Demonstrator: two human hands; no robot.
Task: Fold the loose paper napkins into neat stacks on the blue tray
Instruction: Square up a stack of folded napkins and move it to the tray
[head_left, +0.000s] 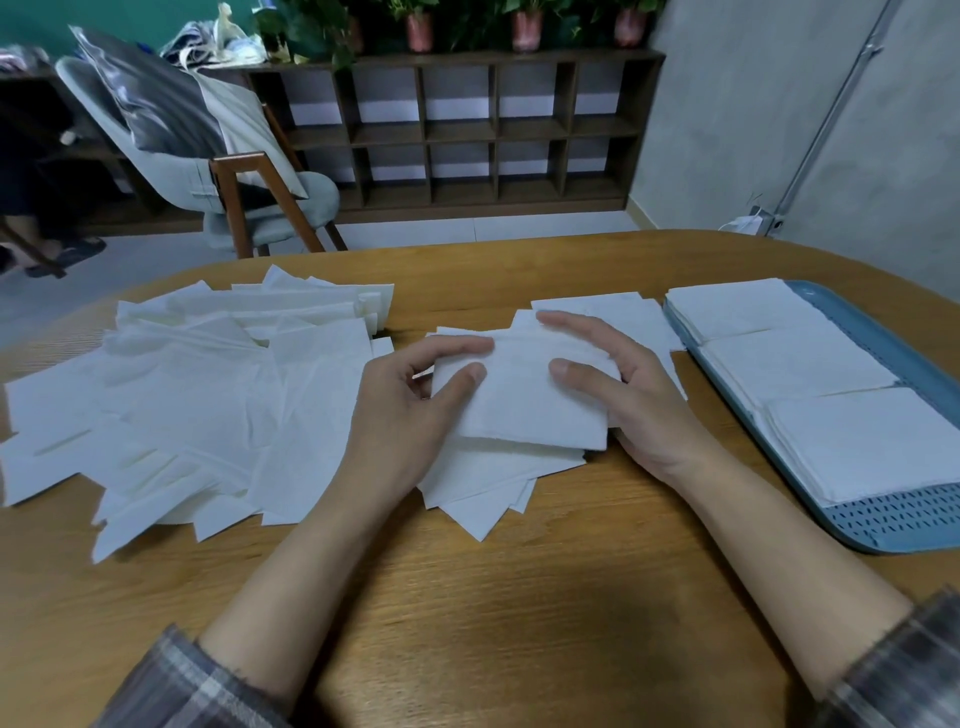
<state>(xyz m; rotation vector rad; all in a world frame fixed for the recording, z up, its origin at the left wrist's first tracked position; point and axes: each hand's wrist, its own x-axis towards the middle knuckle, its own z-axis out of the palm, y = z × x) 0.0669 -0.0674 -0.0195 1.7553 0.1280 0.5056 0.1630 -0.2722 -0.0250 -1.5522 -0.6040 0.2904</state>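
Note:
A folded white napkin (524, 400) lies on a small heap of napkins (488, 483) at the table's middle. My left hand (410, 410) holds its left edge between thumb and fingers. My right hand (618, 395) holds its right edge, thumb on top and fingers curved over the far side. A big pile of loose napkins (197, 400) spreads over the left of the table. The blue tray (893, 519) sits at the right, carrying three stacks of folded napkins (800, 364) in a row.
The wooden table (493, 613) curves away at its far edge. More flat napkins (623, 317) lie between my hands and the tray. Behind the table stand a grey chair (208, 171) and a low wooden shelf (467, 130).

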